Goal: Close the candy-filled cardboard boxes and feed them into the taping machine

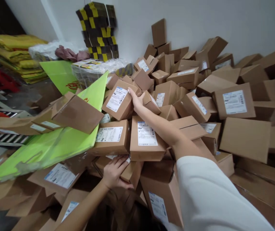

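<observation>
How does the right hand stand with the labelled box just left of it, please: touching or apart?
Touching: in the head view, the right hand has fingertips on the labelled box, at its right edge.

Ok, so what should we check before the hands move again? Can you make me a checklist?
1. Right hand touching the far box: ok, fingers at its edge.
2. Left hand touching the near box: ok, though how firmly, I cannot tell.
3. Far box's label facing the camera: ok, most of it shows.
4. Near box's top uncovered: not ok, the left hand covers part of it.
5. Green sheet uncovered: not ok, a brown box overlaps it in this view.
6. Pile steady: cannot tell; many boxes lean at odd angles.
</observation>
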A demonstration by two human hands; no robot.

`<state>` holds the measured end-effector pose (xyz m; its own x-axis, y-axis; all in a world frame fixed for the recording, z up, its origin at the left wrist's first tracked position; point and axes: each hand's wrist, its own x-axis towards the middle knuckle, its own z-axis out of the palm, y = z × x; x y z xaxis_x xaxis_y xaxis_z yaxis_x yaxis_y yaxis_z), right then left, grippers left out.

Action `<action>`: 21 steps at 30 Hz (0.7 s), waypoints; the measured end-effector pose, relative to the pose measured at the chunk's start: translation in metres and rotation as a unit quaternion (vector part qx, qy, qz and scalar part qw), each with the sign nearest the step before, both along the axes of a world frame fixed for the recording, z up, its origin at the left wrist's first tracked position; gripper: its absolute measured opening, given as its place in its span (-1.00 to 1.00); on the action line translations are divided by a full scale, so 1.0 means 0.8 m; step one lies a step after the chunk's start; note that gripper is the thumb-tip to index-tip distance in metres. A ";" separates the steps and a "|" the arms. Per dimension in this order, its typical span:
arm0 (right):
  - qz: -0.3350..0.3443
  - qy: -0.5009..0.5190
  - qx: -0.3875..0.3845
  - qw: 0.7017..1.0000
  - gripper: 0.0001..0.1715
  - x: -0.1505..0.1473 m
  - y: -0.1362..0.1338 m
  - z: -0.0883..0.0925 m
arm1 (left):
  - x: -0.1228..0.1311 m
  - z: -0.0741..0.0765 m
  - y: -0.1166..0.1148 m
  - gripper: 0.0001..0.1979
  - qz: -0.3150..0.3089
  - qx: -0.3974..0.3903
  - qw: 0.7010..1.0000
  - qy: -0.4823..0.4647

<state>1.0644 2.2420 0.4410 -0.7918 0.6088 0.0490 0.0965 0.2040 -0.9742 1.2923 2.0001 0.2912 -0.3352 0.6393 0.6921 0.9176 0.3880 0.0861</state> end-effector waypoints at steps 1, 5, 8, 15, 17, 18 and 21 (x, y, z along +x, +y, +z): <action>-0.017 -0.019 -0.015 1.000 0.38 0.009 -0.007 0.008 | 0.000 -0.001 0.000 -0.03 0.001 -0.001 1.000 -0.001; -0.060 -0.115 -0.024 0.991 0.33 0.033 -0.044 0.034 | 0.000 -0.005 0.000 -0.05 0.007 -0.007 1.000 -0.003; -0.094 -0.174 -0.024 0.980 0.45 0.032 -0.081 0.043 | -0.001 -0.011 0.000 -0.06 0.011 -0.010 1.000 -0.002; -0.152 -0.229 -0.072 0.959 0.42 0.030 -0.137 0.033 | -0.001 -0.019 0.005 -0.11 0.014 0.034 0.999 0.005; -0.163 -0.230 -0.083 0.956 0.43 0.034 -0.144 0.024 | 0.000 -0.015 0.007 -0.13 0.015 0.038 0.999 0.000; -0.166 -0.231 -0.087 0.955 0.44 0.036 -0.146 0.020 | 0.000 -0.013 0.008 -0.14 0.018 0.039 0.999 -0.004; -0.169 -0.227 -0.107 0.953 0.50 0.043 -0.152 0.015 | 0.002 -0.008 0.009 -0.16 0.023 0.043 0.999 -0.003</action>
<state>1.0986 2.1205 0.4526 -0.4580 0.7908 -0.4060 0.5424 -0.1132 -0.8325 1.2937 2.0070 0.2845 -0.3666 0.5621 0.7414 0.8985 0.4208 0.1252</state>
